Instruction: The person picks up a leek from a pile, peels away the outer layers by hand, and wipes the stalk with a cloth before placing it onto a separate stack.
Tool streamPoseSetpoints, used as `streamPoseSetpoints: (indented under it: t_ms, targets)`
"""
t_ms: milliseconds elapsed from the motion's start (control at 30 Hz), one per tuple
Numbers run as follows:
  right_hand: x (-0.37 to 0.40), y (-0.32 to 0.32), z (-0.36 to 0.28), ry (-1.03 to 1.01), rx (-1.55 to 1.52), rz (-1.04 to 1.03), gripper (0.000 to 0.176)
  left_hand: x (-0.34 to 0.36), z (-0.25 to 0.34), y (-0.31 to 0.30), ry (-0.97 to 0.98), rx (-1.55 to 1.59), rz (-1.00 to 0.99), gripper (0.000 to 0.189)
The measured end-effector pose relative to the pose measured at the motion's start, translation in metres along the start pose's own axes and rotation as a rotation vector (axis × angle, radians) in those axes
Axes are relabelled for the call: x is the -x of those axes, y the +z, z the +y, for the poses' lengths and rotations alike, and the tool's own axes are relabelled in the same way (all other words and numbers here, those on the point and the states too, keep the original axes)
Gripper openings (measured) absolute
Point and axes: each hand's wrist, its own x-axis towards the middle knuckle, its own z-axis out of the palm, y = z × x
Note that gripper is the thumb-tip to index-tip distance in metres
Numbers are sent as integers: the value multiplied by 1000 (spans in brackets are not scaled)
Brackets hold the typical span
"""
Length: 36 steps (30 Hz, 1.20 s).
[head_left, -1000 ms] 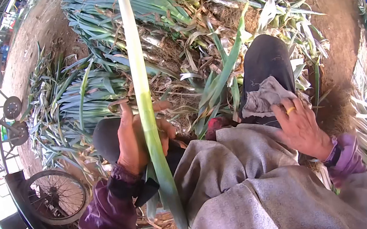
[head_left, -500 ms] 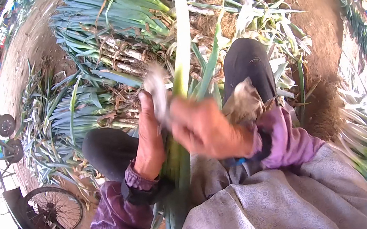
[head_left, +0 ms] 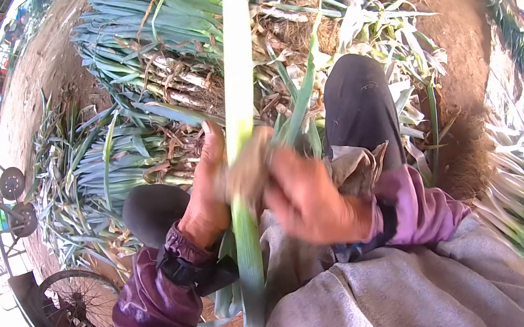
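Observation:
A long leek (head_left: 237,63), white above and green below, stands nearly upright in front of my lap. My left hand (head_left: 205,191) is closed about its lower part, thumb pointing up and the other fingers mostly hidden. On the right of the stalk, my right hand (head_left: 306,194) is closed with curled, blurred fingers. A blurred grey-brown piece (head_left: 248,169) crosses the leek between both hands; I cannot tell whether it is cloth or dry leaf. The leek's green leaf (head_left: 248,278) hangs below my hands.
Bundles of leeks (head_left: 160,20) lie on the ground ahead, with more at left (head_left: 111,162). Stripped leaves (head_left: 384,23) are heaped beyond my right knee (head_left: 356,94). Cleaned leeks (head_left: 521,202) lie at right. A spoked wheel (head_left: 80,306) of a cart stands at left.
The leek's white part has shifted left and its green part now shows below my hands. The grey-brown piece has come down across the stalk. My right hand has moved slightly right and down.

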Motion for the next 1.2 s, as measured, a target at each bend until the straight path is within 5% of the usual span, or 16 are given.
streamPoseSetpoints:
  t_ms: [100,200,233,267,367,433,500,567,633,733,833,900,967,1033,1067,1200]
  targets:
    - [26,-8,-22,-36,221,-540,21,9,13,-7,-68,-264,-8,76]
    - [27,-24,1,11,116,-364,24,9,6,15,44,-423,282,71]
    - [24,-26,19,-26,88,-94,32,13,3,21,92,-463,310,66]
    - [15,-42,25,221,23,-164,34,15,0,25,170,-638,286,63]
    - [-3,-43,28,697,-1238,206,43,11,-15,26,206,-1086,182,66]
    - [8,-39,32,637,-948,155,45,18,-12,51,314,-1152,72,67]
    - [7,-46,32,681,-1061,206,34,22,-16,66,464,-1169,42,67]
    - [13,-57,46,626,-1282,100,29,36,18,56,100,-924,108,67]
    - [16,-55,50,564,-1500,54,30,25,33,38,283,-1204,156,62]
    - [14,-52,40,540,-1454,47,32,-7,-8,17,95,-565,-203,62]
    - [17,-63,40,535,-1015,134,40,-9,-16,20,28,-942,35,33]
    - [16,-77,50,537,-992,198,44,-2,-20,28,387,-1185,-89,22]
    - [9,-93,58,566,-1105,368,42,6,-35,25,259,-1294,76,23]
    - [8,-102,68,542,-863,255,34,12,-49,15,59,-726,36,24]
    - [5,-97,62,546,-844,272,32,5,-50,14,110,-671,-92,34]
    - [-2,-89,51,474,-774,221,33,12,-46,38,117,-617,-11,29]
